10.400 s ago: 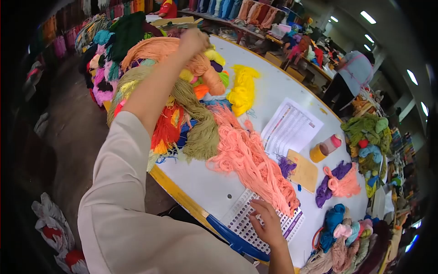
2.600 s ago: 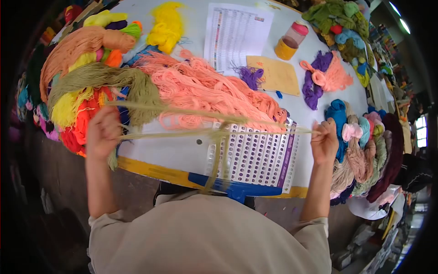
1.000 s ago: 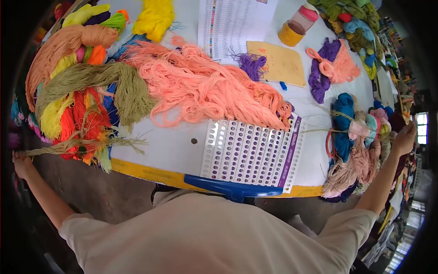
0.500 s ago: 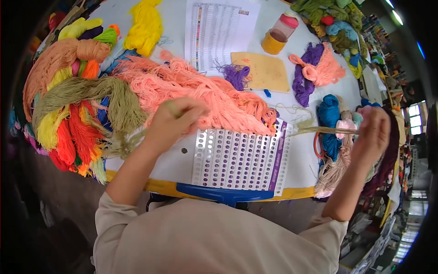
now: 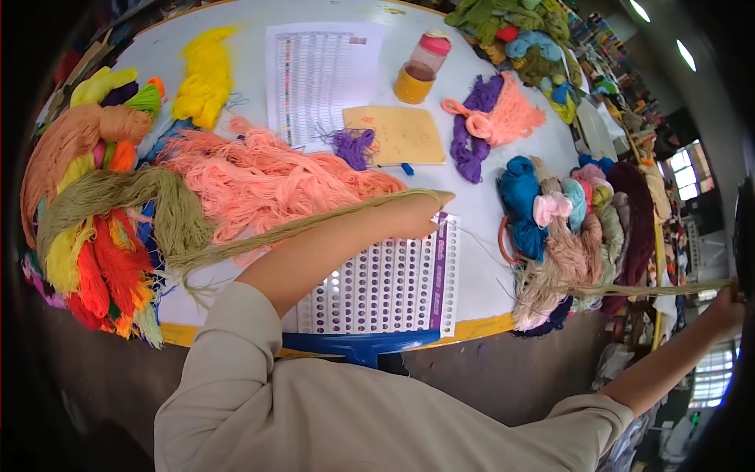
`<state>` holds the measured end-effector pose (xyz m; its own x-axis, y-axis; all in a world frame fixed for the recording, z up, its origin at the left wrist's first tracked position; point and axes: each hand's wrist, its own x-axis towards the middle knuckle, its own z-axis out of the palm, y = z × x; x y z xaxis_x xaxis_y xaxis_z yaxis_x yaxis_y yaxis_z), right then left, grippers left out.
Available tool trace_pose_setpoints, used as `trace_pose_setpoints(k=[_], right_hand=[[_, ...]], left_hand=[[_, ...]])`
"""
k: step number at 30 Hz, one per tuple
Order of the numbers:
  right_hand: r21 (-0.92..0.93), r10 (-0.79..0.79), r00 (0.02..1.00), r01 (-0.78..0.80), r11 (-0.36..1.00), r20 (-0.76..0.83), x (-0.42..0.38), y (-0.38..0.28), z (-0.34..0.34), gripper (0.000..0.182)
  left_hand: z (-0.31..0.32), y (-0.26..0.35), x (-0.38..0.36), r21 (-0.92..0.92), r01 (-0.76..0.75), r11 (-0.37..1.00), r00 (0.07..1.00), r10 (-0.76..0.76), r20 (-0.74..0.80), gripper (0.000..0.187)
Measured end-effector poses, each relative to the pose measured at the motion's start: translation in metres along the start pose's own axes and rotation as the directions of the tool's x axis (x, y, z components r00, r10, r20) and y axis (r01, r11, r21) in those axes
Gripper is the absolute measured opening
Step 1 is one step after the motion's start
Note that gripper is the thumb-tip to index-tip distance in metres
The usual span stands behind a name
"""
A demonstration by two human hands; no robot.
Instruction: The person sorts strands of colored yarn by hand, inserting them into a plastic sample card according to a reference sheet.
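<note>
Your left grip [image 5: 415, 217] holds olive yarn [image 5: 307, 224] lying leftward along your forearm; your right grip [image 5: 728, 311] holds strands [image 5: 653, 290] pointing left.

A: Did anyone manage to read any of the writing on that bench [image 5: 473, 200]?

B: Not one word, sorry. The white sheet [image 5: 322, 82] had a table of tiny printed rows and columns, with little coloured patches down the left side and a small tinted box near the top right. Way too small to make out.

A: What about the purple strip [image 5: 439, 275] on the perforated board [image 5: 374, 293]?

B: Yeah, pale lettering ran lengthwise along it, but it was too blurry for me to spell out.

A: And the tan card [image 5: 405, 135]?

B: It had some orange marks near its upper left, but I honestly couldn't tell if those were characters.
</note>
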<state>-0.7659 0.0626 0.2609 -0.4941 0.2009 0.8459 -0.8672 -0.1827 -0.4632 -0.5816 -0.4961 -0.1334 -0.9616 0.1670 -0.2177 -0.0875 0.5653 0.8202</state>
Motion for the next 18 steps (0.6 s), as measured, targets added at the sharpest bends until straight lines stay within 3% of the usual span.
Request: trace_pose_setpoints(k=[1,2,3,5,7,9,11,12,13,14,16,17,18], right_hand=[[-0.024,0.012,0.998,-0.013,1.000,-0.058,0.042,0.008,-0.067,0.029],[-0.045,0.023,0.993,-0.029,0.999,-0.119,0.035,0.006,-0.071,0.029],[-0.062,0.034,0.983,-0.046,0.997,-0.181,0.020,0.004,-0.065,0.029],[-0.084,0.053,0.951,-0.082,0.993,-0.305,-0.033,0.002,-0.015,0.029],[-0.093,0.063,0.925,-0.105,0.990,-0.375,-0.027,0.017,-0.065,0.029],[0.035,0.232,0.904,-0.235,0.971,-0.358,-0.046,0.046,-0.086,0.029],[0.033,0.236,0.890,-0.243,0.969,-0.391,-0.068,0.067,-0.081,0.027],[0.015,0.234,0.895,-0.246,0.969,-0.381,-0.074,0.075,-0.079,0.027],[-0.057,0.190,0.894,-0.232,0.971,-0.405,-0.093,0.073,-0.049,0.024],[-0.051,0.200,0.892,-0.240,0.969,-0.405,-0.100,0.077,-0.043,0.024],[-0.153,0.155,0.901,-0.234,0.960,-0.405,-0.110,0.085,-0.035,0.016],[-0.169,0.113,0.922,-0.186,0.968,-0.371,-0.117,0.088,-0.030,0.013],[-0.190,0.109,0.921,-0.192,0.963,-0.373,-0.116,0.093,-0.035,0.014]], left_hand=[[0.003,-0.004,0.003,0.018,0.014,1.000,1.000,-0.015,0.024,0.050],[0.002,-0.008,0.002,0.021,0.010,1.000,0.999,-0.011,0.039,0.050],[-0.001,-0.014,0.000,-0.002,-0.038,0.999,0.998,0.038,0.055,0.028],[-0.012,-0.025,-0.007,-0.016,-0.083,0.996,0.993,0.084,0.078,0.025],[-0.025,-0.032,-0.018,-0.077,-0.319,0.945,0.943,0.307,-0.130,0.029],[-0.041,-0.027,-0.038,-0.214,-0.422,0.881,0.864,0.319,-0.389,0.025],[-0.074,-0.018,-0.073,-0.443,-0.306,0.843,0.838,0.017,-0.546,0.017],[-0.097,-0.028,-0.094,-0.736,-0.304,0.605,0.867,-0.145,-0.477,0.013],[-0.120,-0.043,-0.119,-0.920,-0.278,0.275,0.896,-0.271,-0.352,0.009],[-0.136,-0.054,-0.150,-0.924,-0.357,0.135,0.915,-0.146,-0.375,0.010],[-0.167,-0.061,-0.223,-0.832,-0.547,0.091,0.827,-0.097,-0.554,0.010],[-0.176,-0.063,-0.264,-0.709,-0.652,0.268,0.658,-0.263,-0.705,0.017],[-0.200,-0.092,-0.320,-0.719,-0.668,0.192,0.705,-0.148,-0.694,0.022]])
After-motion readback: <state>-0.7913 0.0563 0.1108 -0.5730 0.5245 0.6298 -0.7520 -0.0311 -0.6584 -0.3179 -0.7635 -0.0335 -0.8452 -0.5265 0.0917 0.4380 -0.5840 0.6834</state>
